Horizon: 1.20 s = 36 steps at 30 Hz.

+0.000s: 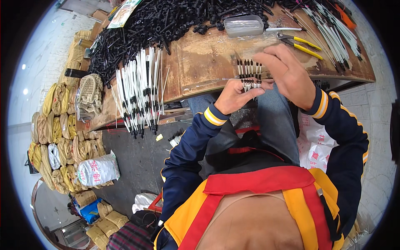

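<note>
My left hand (236, 96) is closed on a row of thin white rods with black tips (251, 85), its thumb lying along them. The tips stand side by side above the fingers, over the table's near edge and my lap. A thin straight strip runs crosswise behind the row. My right hand (290, 74) is right beside the row, its fingers bent over toward the tips. What its fingertips grip, if anything, is hidden. Beyond it on the table lie cutting pliers with yellow handles (307, 46).
A big heap of black plastic parts (166, 23) covers the back of the wooden table (196, 62). White rods with black ends (139, 89) overhang its near left edge; more white rods (331, 31) lie at right. A clear plastic box (243, 26) stands at the back. Wrapped bundles (58, 121) are stacked at left.
</note>
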Each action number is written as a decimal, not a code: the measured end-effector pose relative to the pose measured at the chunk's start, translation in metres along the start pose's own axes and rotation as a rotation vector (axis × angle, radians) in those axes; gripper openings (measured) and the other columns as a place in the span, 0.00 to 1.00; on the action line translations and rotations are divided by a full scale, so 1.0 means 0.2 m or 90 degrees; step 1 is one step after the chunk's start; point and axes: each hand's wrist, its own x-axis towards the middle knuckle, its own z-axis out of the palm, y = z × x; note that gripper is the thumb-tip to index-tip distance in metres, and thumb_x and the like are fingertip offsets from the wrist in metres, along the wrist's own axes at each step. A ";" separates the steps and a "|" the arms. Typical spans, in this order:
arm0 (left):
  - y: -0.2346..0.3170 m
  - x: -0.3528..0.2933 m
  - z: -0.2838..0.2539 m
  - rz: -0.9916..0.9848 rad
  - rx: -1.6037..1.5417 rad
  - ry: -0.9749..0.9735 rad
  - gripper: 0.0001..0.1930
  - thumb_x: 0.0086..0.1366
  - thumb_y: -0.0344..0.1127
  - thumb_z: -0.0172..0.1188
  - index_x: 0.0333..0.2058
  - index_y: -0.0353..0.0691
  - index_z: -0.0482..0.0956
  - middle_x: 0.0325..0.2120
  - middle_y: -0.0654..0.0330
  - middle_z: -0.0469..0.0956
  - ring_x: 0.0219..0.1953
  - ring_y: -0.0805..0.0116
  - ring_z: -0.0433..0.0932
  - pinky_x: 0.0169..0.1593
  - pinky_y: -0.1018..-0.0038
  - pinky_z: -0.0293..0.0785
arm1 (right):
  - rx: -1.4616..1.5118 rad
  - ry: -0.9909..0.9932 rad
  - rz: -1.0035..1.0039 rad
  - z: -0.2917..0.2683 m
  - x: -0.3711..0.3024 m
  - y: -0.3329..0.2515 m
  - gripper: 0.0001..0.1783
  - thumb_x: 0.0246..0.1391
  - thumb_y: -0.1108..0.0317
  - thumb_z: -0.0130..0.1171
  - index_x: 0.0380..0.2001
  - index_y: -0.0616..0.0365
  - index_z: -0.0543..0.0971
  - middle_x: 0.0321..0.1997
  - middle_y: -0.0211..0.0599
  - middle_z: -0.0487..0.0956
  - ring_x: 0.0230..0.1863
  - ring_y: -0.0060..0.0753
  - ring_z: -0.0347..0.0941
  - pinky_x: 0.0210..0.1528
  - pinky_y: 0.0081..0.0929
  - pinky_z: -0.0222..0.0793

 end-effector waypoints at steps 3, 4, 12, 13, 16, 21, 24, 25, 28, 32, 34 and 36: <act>-0.02 0.00 0.01 0.005 -0.039 0.005 0.10 0.67 0.26 0.58 0.45 0.32 0.81 0.44 0.57 0.83 0.51 0.67 0.78 0.56 0.69 0.72 | 0.031 -0.008 0.019 0.00 0.00 0.01 0.20 0.49 0.81 0.56 0.48 0.63 0.76 0.45 0.45 0.73 0.46 0.47 0.72 0.49 0.33 0.69; -0.02 0.00 0.00 0.006 -0.039 0.004 0.10 0.67 0.26 0.58 0.45 0.32 0.81 0.44 0.57 0.83 0.51 0.67 0.78 0.56 0.69 0.72 | 0.039 -0.013 0.019 0.00 0.01 0.01 0.20 0.49 0.81 0.56 0.49 0.63 0.75 0.46 0.46 0.73 0.47 0.48 0.72 0.50 0.33 0.69; -0.05 0.00 -0.01 0.001 -0.039 0.017 0.10 0.67 0.27 0.58 0.45 0.33 0.81 0.45 0.58 0.83 0.51 0.68 0.78 0.56 0.70 0.71 | -0.088 -0.001 0.022 -0.06 -0.03 0.00 0.21 0.53 0.79 0.56 0.52 0.63 0.74 0.49 0.45 0.74 0.49 0.49 0.72 0.53 0.36 0.68; -0.05 0.01 -0.01 0.008 -0.030 0.006 0.10 0.67 0.27 0.57 0.45 0.32 0.81 0.45 0.56 0.82 0.52 0.66 0.78 0.57 0.69 0.72 | -0.100 -0.004 0.041 -0.10 -0.07 0.00 0.21 0.52 0.78 0.58 0.51 0.63 0.75 0.49 0.46 0.75 0.48 0.50 0.72 0.53 0.36 0.69; -0.08 0.00 0.00 0.019 -0.022 -0.007 0.11 0.68 0.27 0.56 0.46 0.29 0.80 0.46 0.52 0.81 0.55 0.62 0.77 0.58 0.67 0.72 | -0.065 -0.045 0.089 -0.12 -0.10 0.02 0.19 0.53 0.77 0.57 0.50 0.63 0.76 0.48 0.46 0.76 0.46 0.50 0.73 0.52 0.35 0.69; 0.00 -0.02 0.04 0.017 -0.037 -0.009 0.10 0.67 0.27 0.58 0.46 0.33 0.81 0.46 0.56 0.82 0.53 0.67 0.78 0.57 0.71 0.71 | 0.060 -0.034 0.067 -0.09 -0.01 0.00 0.14 0.58 0.74 0.56 0.47 0.63 0.78 0.46 0.45 0.77 0.44 0.44 0.74 0.51 0.34 0.69; 0.23 -0.06 0.11 -0.004 -0.018 0.010 0.11 0.68 0.29 0.58 0.46 0.34 0.81 0.45 0.59 0.82 0.49 0.72 0.78 0.55 0.73 0.72 | 0.433 0.021 0.225 -0.06 0.04 0.10 0.18 0.64 0.67 0.52 0.55 0.62 0.73 0.51 0.38 0.77 0.48 0.34 0.75 0.54 0.33 0.70; 0.33 -0.05 0.14 -0.007 -0.005 0.007 0.11 0.68 0.29 0.58 0.46 0.35 0.82 0.45 0.60 0.83 0.47 0.74 0.78 0.54 0.74 0.73 | 0.719 0.049 0.335 -0.03 0.05 0.13 0.21 0.67 0.63 0.50 0.58 0.62 0.70 0.52 0.36 0.77 0.50 0.31 0.75 0.55 0.33 0.70; 0.63 0.09 0.13 0.092 0.018 0.084 0.11 0.67 0.32 0.60 0.45 0.34 0.81 0.38 0.61 0.83 0.42 0.74 0.79 0.48 0.75 0.76 | 0.869 -0.035 0.313 0.30 -0.21 0.35 0.35 0.69 0.43 0.33 0.64 0.60 0.65 0.59 0.45 0.73 0.57 0.38 0.73 0.63 0.38 0.67; 0.80 0.31 -0.19 -0.055 -0.117 0.112 0.20 0.69 0.37 0.58 0.55 0.32 0.69 0.44 0.47 0.79 0.43 0.56 0.83 0.47 0.63 0.83 | 1.353 -0.256 0.548 0.35 -0.08 -0.06 0.44 0.66 0.35 0.29 0.64 0.67 0.62 0.62 0.62 0.69 0.62 0.57 0.69 0.65 0.48 0.64; 0.68 0.37 -0.31 -0.045 -0.098 0.120 0.18 0.69 0.32 0.57 0.54 0.31 0.69 0.42 0.51 0.78 0.45 0.56 0.81 0.49 0.62 0.83 | 1.345 -0.223 0.564 0.32 -0.08 -0.12 0.49 0.65 0.32 0.23 0.64 0.71 0.60 0.62 0.62 0.69 0.61 0.58 0.69 0.65 0.47 0.64; 0.62 0.36 -0.34 0.012 -0.109 0.153 0.14 0.70 0.31 0.54 0.51 0.32 0.68 0.38 0.52 0.79 0.42 0.56 0.82 0.44 0.65 0.84 | 1.257 -0.206 0.517 0.33 -0.15 -0.13 0.48 0.65 0.32 0.23 0.64 0.70 0.61 0.61 0.60 0.70 0.60 0.56 0.71 0.64 0.47 0.64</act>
